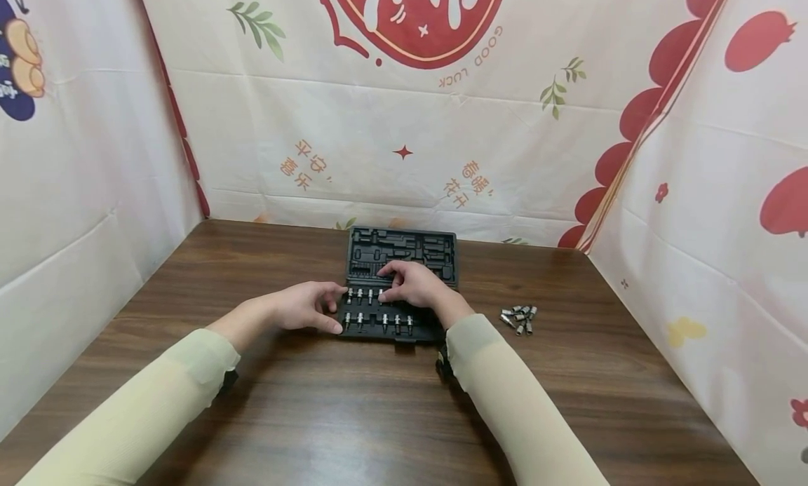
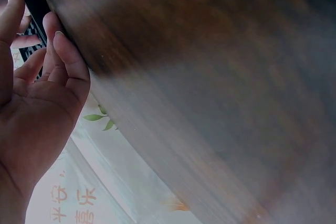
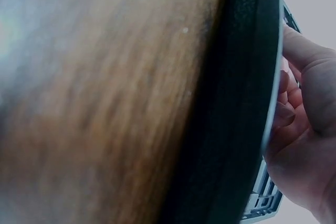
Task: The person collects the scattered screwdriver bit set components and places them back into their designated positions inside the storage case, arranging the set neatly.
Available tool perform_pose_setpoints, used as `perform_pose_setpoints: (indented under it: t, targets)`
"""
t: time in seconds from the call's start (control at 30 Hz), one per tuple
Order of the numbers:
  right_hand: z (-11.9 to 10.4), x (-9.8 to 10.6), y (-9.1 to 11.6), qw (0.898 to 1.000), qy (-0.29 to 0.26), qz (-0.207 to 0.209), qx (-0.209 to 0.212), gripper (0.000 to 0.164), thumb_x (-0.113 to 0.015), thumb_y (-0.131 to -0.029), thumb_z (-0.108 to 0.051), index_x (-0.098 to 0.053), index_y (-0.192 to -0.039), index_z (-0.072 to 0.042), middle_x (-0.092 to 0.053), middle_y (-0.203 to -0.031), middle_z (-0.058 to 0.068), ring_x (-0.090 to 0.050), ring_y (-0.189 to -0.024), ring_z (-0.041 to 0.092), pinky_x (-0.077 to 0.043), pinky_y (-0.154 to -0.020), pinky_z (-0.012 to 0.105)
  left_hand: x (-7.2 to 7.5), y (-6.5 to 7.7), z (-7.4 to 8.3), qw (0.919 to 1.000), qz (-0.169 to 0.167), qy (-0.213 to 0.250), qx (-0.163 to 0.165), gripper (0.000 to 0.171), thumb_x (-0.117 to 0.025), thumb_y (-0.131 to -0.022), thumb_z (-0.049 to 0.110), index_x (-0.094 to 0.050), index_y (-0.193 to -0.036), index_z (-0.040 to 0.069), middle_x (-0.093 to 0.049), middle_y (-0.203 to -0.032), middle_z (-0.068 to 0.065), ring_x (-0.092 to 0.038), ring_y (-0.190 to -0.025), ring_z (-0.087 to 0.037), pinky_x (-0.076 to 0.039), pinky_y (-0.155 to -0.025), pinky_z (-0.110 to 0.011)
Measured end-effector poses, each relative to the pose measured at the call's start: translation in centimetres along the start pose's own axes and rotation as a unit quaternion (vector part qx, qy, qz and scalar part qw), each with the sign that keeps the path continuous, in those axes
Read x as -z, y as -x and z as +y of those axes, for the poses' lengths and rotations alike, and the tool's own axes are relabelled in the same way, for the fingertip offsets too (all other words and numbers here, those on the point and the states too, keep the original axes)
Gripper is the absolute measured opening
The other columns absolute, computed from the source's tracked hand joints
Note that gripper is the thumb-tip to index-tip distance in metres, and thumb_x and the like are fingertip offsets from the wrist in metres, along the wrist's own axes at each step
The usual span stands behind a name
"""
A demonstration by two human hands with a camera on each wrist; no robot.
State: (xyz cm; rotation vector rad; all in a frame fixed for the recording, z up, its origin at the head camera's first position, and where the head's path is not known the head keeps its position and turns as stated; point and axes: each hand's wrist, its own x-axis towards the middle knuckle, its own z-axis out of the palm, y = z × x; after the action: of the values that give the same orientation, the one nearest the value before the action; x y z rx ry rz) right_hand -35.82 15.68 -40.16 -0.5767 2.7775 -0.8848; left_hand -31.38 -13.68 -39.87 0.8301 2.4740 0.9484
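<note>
In the back row of the open black tool case (image 1: 372,320), near the far edge of the wooden table (image 1: 290,416), one socket bit (image 1: 381,292) lies with its long axis from near to far, just at the thumb of the right hand (image 1: 415,285); whether this hand pinches it, I cannot tell. The left hand (image 1: 303,305), thumb and fingers spread, touches the case's left edge. Loose socket bits (image 1: 521,318) lie heaped to the right, and printed cloth (image 1: 379,121) hangs behind.

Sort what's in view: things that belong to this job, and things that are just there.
Belongs to the job:
- black case, open
- metal bits standing in it
- loose metal pieces on the table, probably, being similar

Just there:
- printed cloth behind
- table, only the work surface
</note>
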Motion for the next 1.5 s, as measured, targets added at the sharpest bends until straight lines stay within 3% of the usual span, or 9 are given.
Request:
perform_pose_setpoints:
  t: [1.5]
  targets:
    - [-1.4, 0.5, -0.3, 0.999, 0.011, -0.009, -0.051, 0.047, -0.092, -0.093, -0.026, -0.073, -0.135, -0.023, -0.070, -0.087, 0.004, -0.064, -0.078, 0.020, -0.052, -0.083, 0.039, -0.1, 0.1, 0.6, 1.0000, 0.002, 0.001, -0.009, 0.085, -0.089, -0.094, 0.026, -0.047, -0.159, -0.009, -0.067, -0.117, -0.014, -0.067, -0.093, -0.017, -0.054, -0.086, -0.033]
